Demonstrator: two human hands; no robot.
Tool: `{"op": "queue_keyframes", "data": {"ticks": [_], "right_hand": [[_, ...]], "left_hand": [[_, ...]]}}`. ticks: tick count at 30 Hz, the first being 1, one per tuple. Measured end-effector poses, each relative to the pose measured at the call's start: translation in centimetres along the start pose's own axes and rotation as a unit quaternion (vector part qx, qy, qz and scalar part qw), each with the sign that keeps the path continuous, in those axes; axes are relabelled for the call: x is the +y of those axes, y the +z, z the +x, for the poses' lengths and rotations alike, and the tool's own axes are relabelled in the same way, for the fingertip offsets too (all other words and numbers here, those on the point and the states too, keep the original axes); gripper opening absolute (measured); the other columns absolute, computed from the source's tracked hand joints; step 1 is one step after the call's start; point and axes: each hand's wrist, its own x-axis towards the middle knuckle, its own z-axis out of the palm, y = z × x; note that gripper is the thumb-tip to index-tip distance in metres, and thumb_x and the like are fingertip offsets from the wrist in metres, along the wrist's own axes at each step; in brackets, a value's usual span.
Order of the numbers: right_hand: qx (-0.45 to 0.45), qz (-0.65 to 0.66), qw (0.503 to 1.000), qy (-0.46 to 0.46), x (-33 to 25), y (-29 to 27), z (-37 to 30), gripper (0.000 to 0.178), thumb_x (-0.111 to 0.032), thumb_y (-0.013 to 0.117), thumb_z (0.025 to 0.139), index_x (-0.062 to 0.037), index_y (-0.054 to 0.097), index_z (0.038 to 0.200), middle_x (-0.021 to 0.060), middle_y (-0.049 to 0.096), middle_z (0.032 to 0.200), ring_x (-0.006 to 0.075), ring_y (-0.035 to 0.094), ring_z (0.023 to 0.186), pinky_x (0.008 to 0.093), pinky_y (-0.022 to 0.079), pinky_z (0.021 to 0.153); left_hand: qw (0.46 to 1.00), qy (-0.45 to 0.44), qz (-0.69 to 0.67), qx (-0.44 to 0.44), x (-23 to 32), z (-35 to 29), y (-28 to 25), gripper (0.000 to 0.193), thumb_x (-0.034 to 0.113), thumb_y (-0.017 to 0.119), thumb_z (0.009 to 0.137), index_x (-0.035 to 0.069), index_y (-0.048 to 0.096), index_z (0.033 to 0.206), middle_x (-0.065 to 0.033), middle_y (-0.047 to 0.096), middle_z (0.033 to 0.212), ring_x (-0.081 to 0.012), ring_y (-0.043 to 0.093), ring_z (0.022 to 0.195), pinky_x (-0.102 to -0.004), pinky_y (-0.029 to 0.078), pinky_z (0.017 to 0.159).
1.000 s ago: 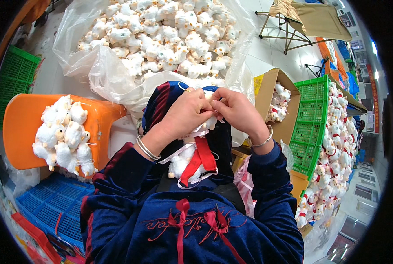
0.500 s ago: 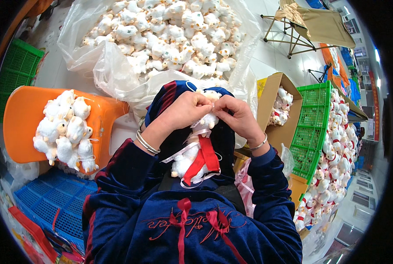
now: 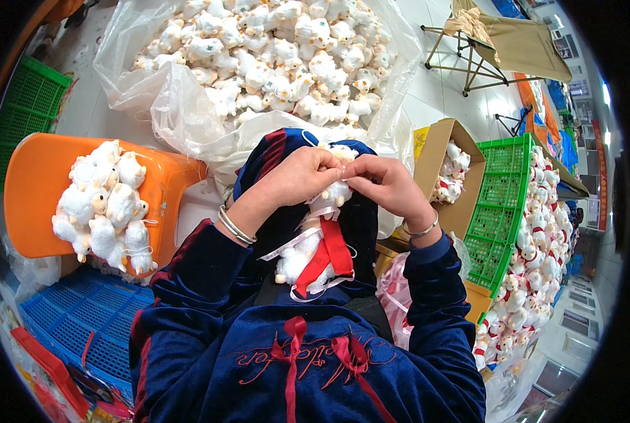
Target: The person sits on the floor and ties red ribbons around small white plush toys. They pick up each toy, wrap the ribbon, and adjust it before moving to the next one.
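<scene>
Over my lap, my left hand (image 3: 294, 178) and my right hand (image 3: 389, 185) meet with fingertips pinched together. They are at the neck of a small white plush sheep (image 3: 337, 193). What lies between the fingertips is too small to make out; a thin white strand seems to show there. Just below, a pale ribbon (image 3: 323, 213) crosses the lap. Another white plush sheep (image 3: 295, 259) rests nearer my body, partly covered by a folded red ribbon (image 3: 334, 248) and thin white cords.
An orange stool (image 3: 33, 204) at left bears several plush sheep (image 3: 110, 204). Ahead, a clear plastic bag (image 3: 177, 123) holds a big heap of them. On the right stand a cardboard box (image 3: 427, 158), a green crate (image 3: 497, 211) and more sheep with red neckbands (image 3: 533, 271). A blue crate (image 3: 82, 324) lies lower left.
My right wrist has shifted slightly to the right, while the fingertips of both hands stay close together at the sheep's neck. The toys and ribbons on my lap look the same.
</scene>
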Motion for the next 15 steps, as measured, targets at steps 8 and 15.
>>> {"op": "queue_keyframes", "data": {"ticks": [8,15], "right_hand": [[-0.012,0.054,0.997,0.056,0.3,-0.3,0.4,0.011,-0.005,0.071,0.093,-0.0007,0.075,0.103,0.001,0.071,0.088,0.0076,0.062,0.08,0.0231,0.052,0.073],[0.039,-0.093,0.995,0.008,-0.4,0.9,0.4,0.01,-0.007,0.072,0.092,0.0,0.07,0.099,0.004,0.069,0.083,0.0086,0.061,0.076,0.0264,0.052,0.068]], "left_hand": [[1.0,-0.005,0.006,-0.008,-0.2,0.2,-0.2,0.028,0.028,0.068,0.099,0.0,0.072,0.097,0.0016,0.064,0.077,-0.005,0.054,0.067,-0.024,0.044,0.059],[1.0,-0.011,0.0,-0.002,0.1,-0.1,-0.2,0.023,0.023,0.067,0.098,0.001,0.071,0.096,0.0018,0.064,0.077,-0.0054,0.055,0.068,-0.0245,0.045,0.059]]}}
